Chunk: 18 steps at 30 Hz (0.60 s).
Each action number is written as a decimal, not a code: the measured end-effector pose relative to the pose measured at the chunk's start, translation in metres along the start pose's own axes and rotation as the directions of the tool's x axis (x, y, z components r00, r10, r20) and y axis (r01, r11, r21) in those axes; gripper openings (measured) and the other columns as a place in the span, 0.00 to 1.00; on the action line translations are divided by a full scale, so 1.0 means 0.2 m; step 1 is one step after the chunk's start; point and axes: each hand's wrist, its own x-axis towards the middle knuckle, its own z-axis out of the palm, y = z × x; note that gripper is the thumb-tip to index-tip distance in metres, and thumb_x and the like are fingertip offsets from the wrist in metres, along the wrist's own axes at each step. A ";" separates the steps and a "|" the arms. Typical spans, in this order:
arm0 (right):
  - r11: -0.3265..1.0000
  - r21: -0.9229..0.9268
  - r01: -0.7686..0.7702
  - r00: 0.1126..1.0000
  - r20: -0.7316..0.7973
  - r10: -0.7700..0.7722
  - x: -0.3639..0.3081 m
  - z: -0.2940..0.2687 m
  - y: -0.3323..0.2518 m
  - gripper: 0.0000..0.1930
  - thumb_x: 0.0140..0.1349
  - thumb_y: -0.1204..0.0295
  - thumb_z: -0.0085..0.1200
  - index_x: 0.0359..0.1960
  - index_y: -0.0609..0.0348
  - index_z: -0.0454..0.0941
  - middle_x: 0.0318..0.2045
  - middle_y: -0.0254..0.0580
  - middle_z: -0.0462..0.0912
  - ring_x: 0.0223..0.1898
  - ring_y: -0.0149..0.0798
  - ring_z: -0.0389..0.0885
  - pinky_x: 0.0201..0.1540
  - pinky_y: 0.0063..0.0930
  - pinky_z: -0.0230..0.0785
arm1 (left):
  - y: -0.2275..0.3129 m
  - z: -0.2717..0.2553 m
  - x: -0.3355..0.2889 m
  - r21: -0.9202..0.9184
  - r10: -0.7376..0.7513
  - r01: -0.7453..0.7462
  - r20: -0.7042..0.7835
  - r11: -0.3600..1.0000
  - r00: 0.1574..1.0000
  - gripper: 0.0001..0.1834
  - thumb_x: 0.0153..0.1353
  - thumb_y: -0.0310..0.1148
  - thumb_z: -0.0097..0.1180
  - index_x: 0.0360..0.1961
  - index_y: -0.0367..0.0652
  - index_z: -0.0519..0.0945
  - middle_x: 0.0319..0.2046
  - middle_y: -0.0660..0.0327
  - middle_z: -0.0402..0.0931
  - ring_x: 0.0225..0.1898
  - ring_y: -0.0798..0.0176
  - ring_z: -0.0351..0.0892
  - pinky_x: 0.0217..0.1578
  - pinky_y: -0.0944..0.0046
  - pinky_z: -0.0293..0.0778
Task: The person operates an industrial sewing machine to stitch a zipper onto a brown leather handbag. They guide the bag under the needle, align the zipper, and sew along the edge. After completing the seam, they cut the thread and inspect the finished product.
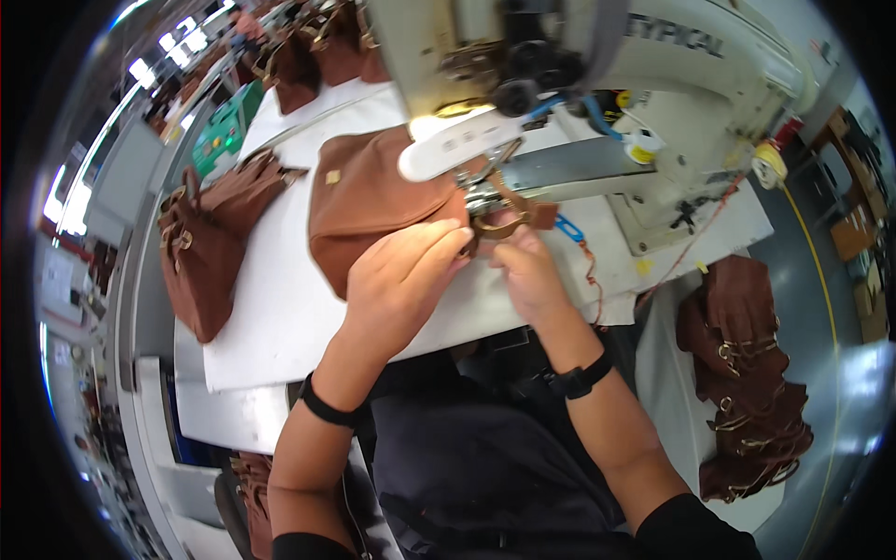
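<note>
A brown leather handbag lies on the white worktable, its right end at the needle area of a sewing machine. My left hand rests on the bag's near right corner, fingers bent together and gripping its edge. Just to the right, my right hand is closed, thumb and fingers pinching the bag's edge beside a brown strap loop. That loop stands by the presser foot. What lies between my fingertips is partly hidden.
Another brown bag lies at the left of the table. More bags stand at the back, and a pile of brown bags is at the right. A blue hook-like tool hangs near the machine arm, with orange cord.
</note>
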 end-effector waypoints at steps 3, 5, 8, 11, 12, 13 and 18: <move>0.928 -0.353 0.119 0.993 0.027 -0.117 0.02 -0.02 -0.02 0.28 0.61 0.82 0.49 0.65 0.59 0.74 0.52 0.35 0.82 0.53 0.31 0.81 0.56 0.27 0.72 | -0.02 0.00 -0.01 -0.009 0.053 -0.053 -0.029 0.999 0.998 0.20 0.54 0.26 0.73 0.50 0.41 0.84 0.47 0.58 0.86 0.47 0.54 0.87 0.46 0.58 0.82; 0.673 -0.563 0.480 0.877 0.296 -0.378 0.00 0.00 -0.10 0.26 0.59 0.79 0.52 0.63 0.61 0.76 0.41 0.37 0.84 0.47 0.32 0.82 0.53 0.29 0.74 | -0.04 -0.02 -0.03 0.009 0.063 -0.063 -0.015 0.998 0.998 0.20 0.54 0.26 0.72 0.49 0.40 0.84 0.47 0.58 0.86 0.47 0.54 0.87 0.45 0.59 0.82; 0.730 -0.523 0.441 0.896 0.309 -0.320 -0.08 0.03 -0.16 0.21 0.58 0.81 0.53 0.55 0.63 0.81 0.45 0.39 0.85 0.55 0.37 0.80 0.64 0.33 0.68 | -0.03 0.00 -0.03 -0.051 0.030 -0.033 -0.052 0.998 0.998 0.19 0.54 0.26 0.73 0.48 0.41 0.84 0.47 0.58 0.86 0.46 0.53 0.87 0.45 0.58 0.83; 0.794 -0.450 0.409 0.897 0.357 -0.259 -0.11 0.07 -0.23 0.16 0.63 0.77 0.59 0.53 0.64 0.80 0.44 0.37 0.85 0.51 0.33 0.81 0.61 0.31 0.70 | 0.01 -0.01 -0.01 -0.061 -0.025 0.025 -0.004 0.998 1.000 0.19 0.54 0.24 0.72 0.49 0.42 0.84 0.48 0.57 0.86 0.47 0.52 0.87 0.46 0.57 0.83; 0.826 -0.431 0.364 0.902 0.383 -0.198 -0.09 0.06 -0.26 0.17 0.64 0.75 0.60 0.55 0.63 0.80 0.43 0.36 0.85 0.50 0.32 0.81 0.59 0.30 0.71 | 0.02 -0.01 0.01 -0.051 -0.048 0.048 0.008 0.998 0.999 0.19 0.55 0.24 0.71 0.48 0.42 0.84 0.48 0.57 0.86 0.47 0.52 0.87 0.47 0.57 0.84; 0.853 -0.413 0.318 0.905 0.400 -0.143 -0.08 0.06 -0.29 0.18 0.66 0.73 0.62 0.56 0.63 0.79 0.43 0.34 0.85 0.49 0.31 0.82 0.58 0.29 0.72 | 0.04 -0.02 0.03 -0.048 -0.061 0.062 0.022 0.997 0.998 0.18 0.55 0.23 0.71 0.48 0.42 0.85 0.48 0.57 0.87 0.48 0.52 0.87 0.47 0.58 0.84; 0.998 -0.026 0.053 0.910 0.414 -0.038 -0.08 0.11 -0.31 0.21 0.68 0.75 0.64 0.61 0.62 0.77 0.45 0.33 0.85 0.48 0.27 0.82 0.53 0.26 0.77 | 0.07 -0.03 0.08 -0.017 -0.138 0.139 0.049 0.990 0.989 0.15 0.58 0.23 0.69 0.47 0.41 0.85 0.47 0.55 0.87 0.49 0.51 0.88 0.48 0.58 0.83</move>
